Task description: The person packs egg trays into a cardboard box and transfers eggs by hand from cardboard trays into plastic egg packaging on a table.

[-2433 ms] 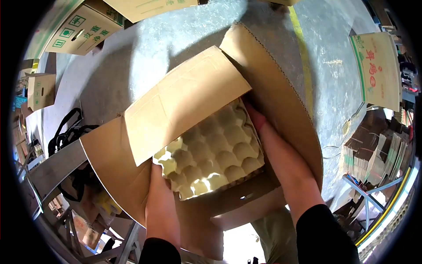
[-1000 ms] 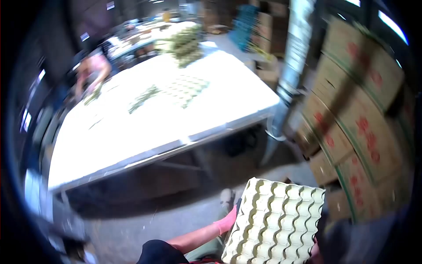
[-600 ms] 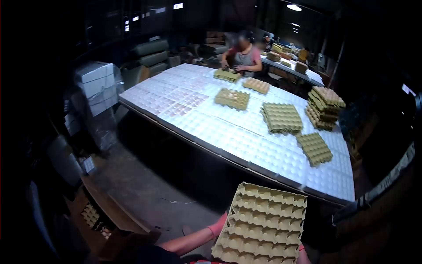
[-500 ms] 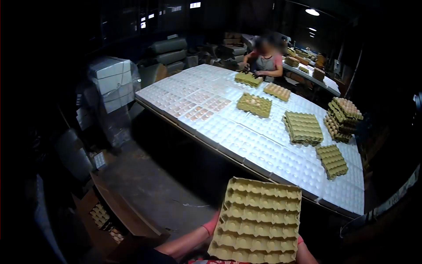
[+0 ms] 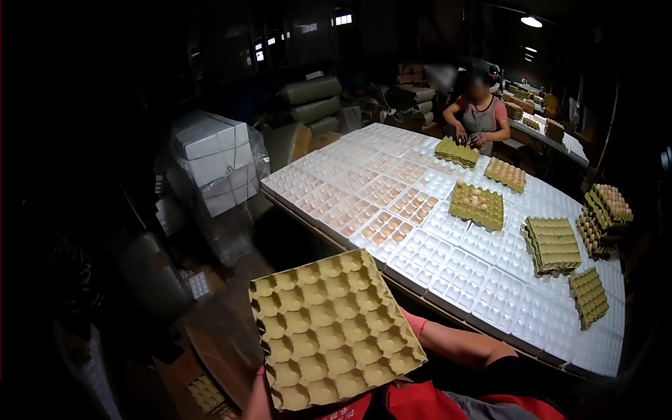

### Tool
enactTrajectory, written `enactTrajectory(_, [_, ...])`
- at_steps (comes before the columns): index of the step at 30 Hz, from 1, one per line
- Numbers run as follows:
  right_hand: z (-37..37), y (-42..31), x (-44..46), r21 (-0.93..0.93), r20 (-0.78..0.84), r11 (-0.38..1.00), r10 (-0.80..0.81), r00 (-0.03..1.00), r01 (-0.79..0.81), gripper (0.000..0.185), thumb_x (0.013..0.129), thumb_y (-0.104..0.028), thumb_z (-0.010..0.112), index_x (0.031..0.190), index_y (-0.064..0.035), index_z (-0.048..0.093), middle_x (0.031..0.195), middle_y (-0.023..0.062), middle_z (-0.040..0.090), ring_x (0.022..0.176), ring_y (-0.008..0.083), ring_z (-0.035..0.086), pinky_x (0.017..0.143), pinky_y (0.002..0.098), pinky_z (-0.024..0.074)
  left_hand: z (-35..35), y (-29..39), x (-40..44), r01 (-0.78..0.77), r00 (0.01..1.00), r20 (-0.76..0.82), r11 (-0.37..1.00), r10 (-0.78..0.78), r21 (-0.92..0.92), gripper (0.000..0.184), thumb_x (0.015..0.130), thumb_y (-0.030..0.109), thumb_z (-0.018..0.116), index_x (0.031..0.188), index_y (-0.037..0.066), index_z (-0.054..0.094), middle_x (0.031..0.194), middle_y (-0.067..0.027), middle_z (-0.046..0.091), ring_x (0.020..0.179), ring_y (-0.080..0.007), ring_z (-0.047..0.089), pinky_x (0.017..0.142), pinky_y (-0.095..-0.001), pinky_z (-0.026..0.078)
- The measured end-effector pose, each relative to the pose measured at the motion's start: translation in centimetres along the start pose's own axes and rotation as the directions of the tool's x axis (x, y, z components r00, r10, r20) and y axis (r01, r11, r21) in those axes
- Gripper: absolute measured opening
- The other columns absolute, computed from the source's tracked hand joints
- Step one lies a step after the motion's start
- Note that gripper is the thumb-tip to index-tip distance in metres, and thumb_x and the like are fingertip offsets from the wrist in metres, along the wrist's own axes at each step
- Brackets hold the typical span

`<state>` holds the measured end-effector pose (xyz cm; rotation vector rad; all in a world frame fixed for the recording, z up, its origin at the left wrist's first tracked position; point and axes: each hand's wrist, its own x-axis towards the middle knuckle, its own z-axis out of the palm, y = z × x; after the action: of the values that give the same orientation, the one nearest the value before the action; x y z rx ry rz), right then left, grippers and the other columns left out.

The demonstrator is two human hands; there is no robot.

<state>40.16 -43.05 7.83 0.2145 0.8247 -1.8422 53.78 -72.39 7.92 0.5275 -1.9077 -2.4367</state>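
A yellow-brown pulp egg tray [image 5: 318,329] is held tilted in front of my body, its bare cups facing me. My left hand [image 5: 260,381] grips its lower left edge, mostly hidden behind the tray. On the opposite edge, my right hand [image 5: 414,323], in a pink glove, has its fingers tucked behind the cardboard. Below and left of the tray, a cardboard box [image 5: 178,371] on the floor contains more egg trays [image 5: 205,393]. I cannot see whether the held tray is a single one or several nested.
A long table [image 5: 448,280] carries white plastic egg cartons, some holding eggs. On it stand pulp tray stacks [image 5: 551,245], a tray with loose eggs [image 5: 477,204] and stacked full trays [image 5: 607,210]. A co-worker [image 5: 479,115] handles trays at the far side. Wrapped white packs [image 5: 215,157] stand left.
The egg tray, still between both my hands, has swung left toward the floor box and rotated. My view has turned left, so the table appears farther right.
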Motion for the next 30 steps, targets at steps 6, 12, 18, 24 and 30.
enactTrajectory(6, [-3.2,-9.4,18.4,-0.118,0.163,0.992,-0.022,0.986,0.041,0.062,0.105,-0.055,0.031,0.146,-0.0105,0.046,0.147,0.0028,0.051,0.126,0.0222,0.050,0.110,0.0386,0.0384,-6.2,4.9,9.4,-0.032,0.965,-0.256,0.993,0.060,0.112,0.060,0.103,0.043,0.045,0.149,0.006,0.035,0.148,-0.0106,0.043,0.131,-0.0222,0.040,0.111,-0.0384,0.034])
enactTrajectory(12, [-2.7,-22.6,29.0,-0.006,0.262,1.000,-0.005,0.965,0.007,0.068,0.105,-0.059,0.025,0.148,-0.0102,0.043,0.150,0.0028,0.048,0.129,0.0229,0.048,0.112,0.0381,0.0350,-10.0,12.0,22.3,-0.015,0.923,-0.369,0.966,0.112,0.257,0.058,0.103,0.042,0.046,0.148,0.006,0.037,0.147,-0.0111,0.045,0.130,-0.0228,0.043,0.110,-0.0384,0.036])
enactTrajectory(18, [-4.2,-33.6,35.4,0.128,0.139,0.953,-0.290,0.947,0.273,0.055,0.106,-0.046,0.041,0.145,-0.0078,0.047,0.139,0.0025,0.054,0.120,0.0148,0.051,0.103,0.0344,0.0436,-11.0,19.1,40.0,-0.022,0.960,-0.242,0.903,0.138,0.429,0.056,0.103,0.041,0.046,0.147,0.005,0.039,0.145,-0.0116,0.047,0.128,-0.0235,0.045,0.109,-0.0383,0.037])
enactTrajectory(24, [-11.0,-39.7,43.4,0.021,-0.272,0.811,-0.557,0.784,0.584,0.063,0.107,-0.050,0.024,0.150,-0.0060,0.039,0.145,0.0072,0.050,0.127,0.0202,0.048,0.110,0.0363,0.0368,-10.8,23.5,60.5,-0.122,0.992,0.085,0.814,0.089,0.569,0.055,0.103,0.039,0.047,0.145,0.005,0.042,0.144,-0.0121,0.049,0.127,-0.0241,0.047,0.107,-0.0383,0.038])
enactTrajectory(30, [-15.2,-39.2,45.7,-0.418,-0.604,0.742,-0.658,0.450,0.524,0.062,0.106,-0.046,0.024,0.143,-0.0018,0.046,0.141,0.0106,0.054,0.128,0.0249,0.048,0.111,0.0368,0.0343,-5.9,25.1,77.1,-0.246,0.928,0.373,0.732,-0.012,0.635,0.053,0.103,0.038,0.048,0.144,0.004,0.044,0.142,-0.0126,0.051,0.125,-0.0247,0.049,0.106,-0.0382,0.040])
